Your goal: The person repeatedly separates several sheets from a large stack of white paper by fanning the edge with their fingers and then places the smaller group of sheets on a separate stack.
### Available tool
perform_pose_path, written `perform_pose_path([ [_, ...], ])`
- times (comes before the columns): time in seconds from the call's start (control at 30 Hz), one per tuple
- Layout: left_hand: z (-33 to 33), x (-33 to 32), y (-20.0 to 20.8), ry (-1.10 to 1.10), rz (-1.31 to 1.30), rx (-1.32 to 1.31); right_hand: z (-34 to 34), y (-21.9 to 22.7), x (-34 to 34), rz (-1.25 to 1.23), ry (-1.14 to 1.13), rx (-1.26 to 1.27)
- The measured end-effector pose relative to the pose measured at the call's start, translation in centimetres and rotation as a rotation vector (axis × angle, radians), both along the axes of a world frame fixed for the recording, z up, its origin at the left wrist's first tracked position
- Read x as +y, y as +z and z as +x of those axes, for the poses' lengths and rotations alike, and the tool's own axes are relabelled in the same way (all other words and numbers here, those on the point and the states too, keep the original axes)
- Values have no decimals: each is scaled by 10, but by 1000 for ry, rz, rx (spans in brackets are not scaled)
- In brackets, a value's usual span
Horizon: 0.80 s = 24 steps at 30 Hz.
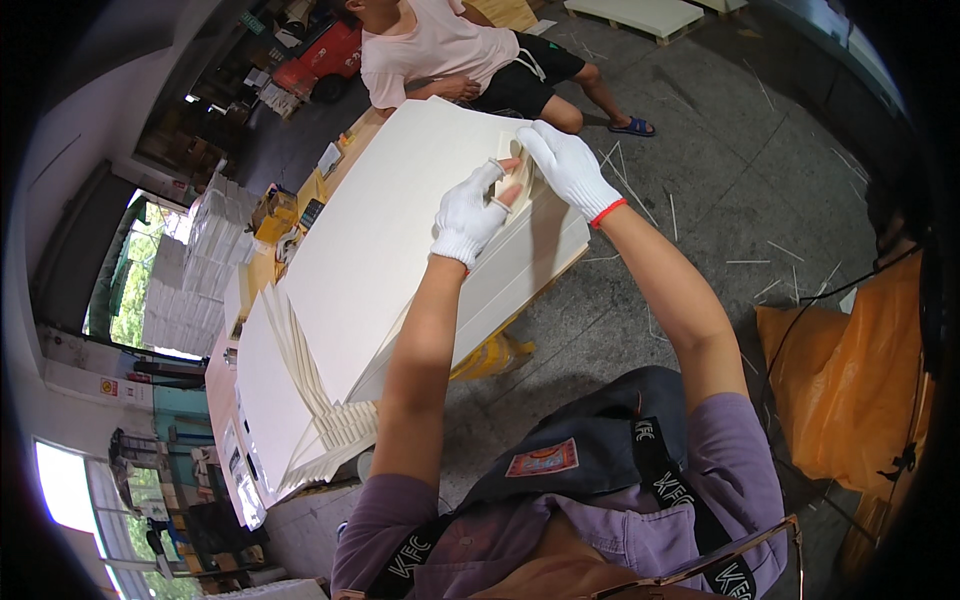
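Note:
A tall stack of large white paper sheets (365,215) lies in front of me, its far right corner lifted and bent. My right hand (568,172), in a white knit glove with a red cuff, is closed over the sheets' edges at that corner. My left hand (466,215) wears a similar glove with the thumb and forefinger tips bare. Those two fingers are apart and touch the curled sheet edges beside my right hand. A fanned, stepped bundle of sheets (335,425) is at the stack's near left end.
A seated person (440,60) in a pink shirt is beyond the stack. Paper strips (630,185) litter the grey floor at right, near an orange sheet-like cover (850,370). A yellow box (273,215) sits along the left side, with piled white bundles (190,270) beyond.

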<state>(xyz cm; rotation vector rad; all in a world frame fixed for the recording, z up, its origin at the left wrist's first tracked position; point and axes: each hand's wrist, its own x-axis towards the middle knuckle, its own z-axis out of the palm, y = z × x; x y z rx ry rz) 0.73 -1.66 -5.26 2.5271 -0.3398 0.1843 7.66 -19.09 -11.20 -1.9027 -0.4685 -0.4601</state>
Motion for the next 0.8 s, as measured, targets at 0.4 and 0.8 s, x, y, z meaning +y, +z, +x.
perform_pose_path([
  [0.4, 1, 0, -1, 67, 14, 1, -6, 5, 1, 17, -15, 11],
  [0.8, 2, -2, 0, 35, 25, 42, -2, 0, 0, -17, -16, 64],
])
